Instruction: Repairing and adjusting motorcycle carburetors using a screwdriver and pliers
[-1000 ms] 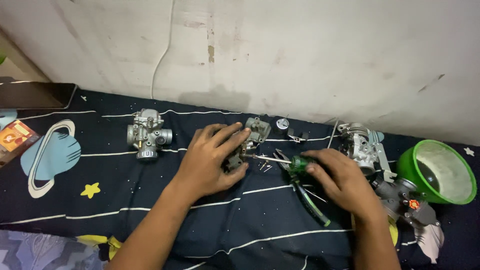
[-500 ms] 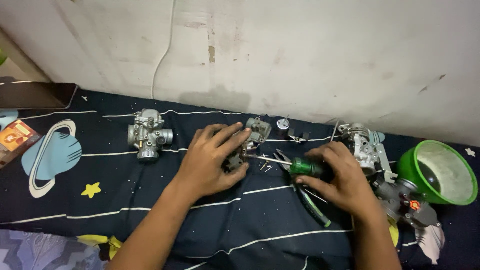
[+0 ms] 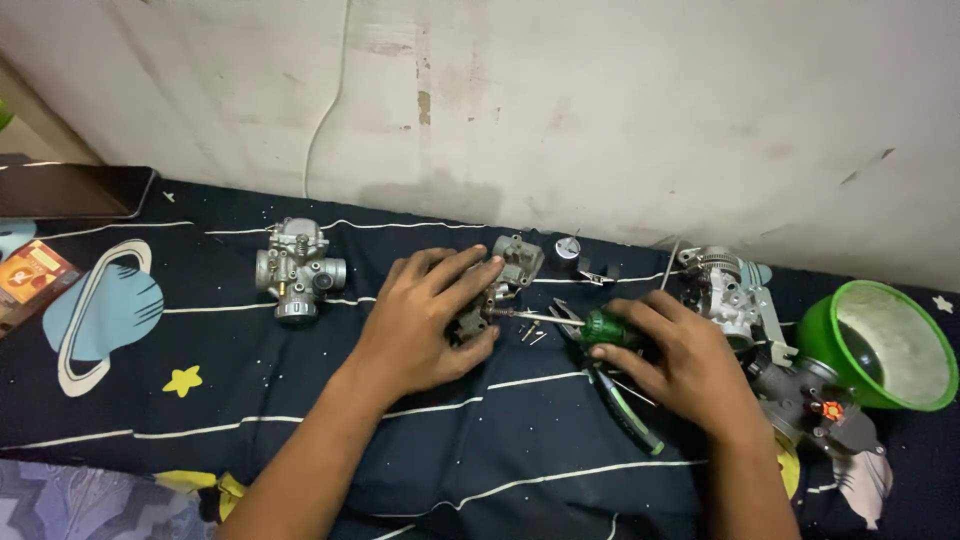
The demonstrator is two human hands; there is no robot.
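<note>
L hand (image 3: pixel 425 325) on metal carb part (image 3: pixel 505 275); R hand (image 3: pixel 680 365) grips green screwdriver (image 3: pixel 600 328).

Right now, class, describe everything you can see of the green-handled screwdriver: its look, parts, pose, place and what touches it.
The screwdriver has a glossy translucent green handle and a thin, bright metal shaft. It lies nearly level above the dark patterned cloth, with its shaft pointing left. The right hand wraps the handle, fingers curled over it, hiding its rear end. The tip meets the small grey metal part that the left hand presses down on; the exact contact point is too small to make out. Loose screws lie just below the shaft.
</note>
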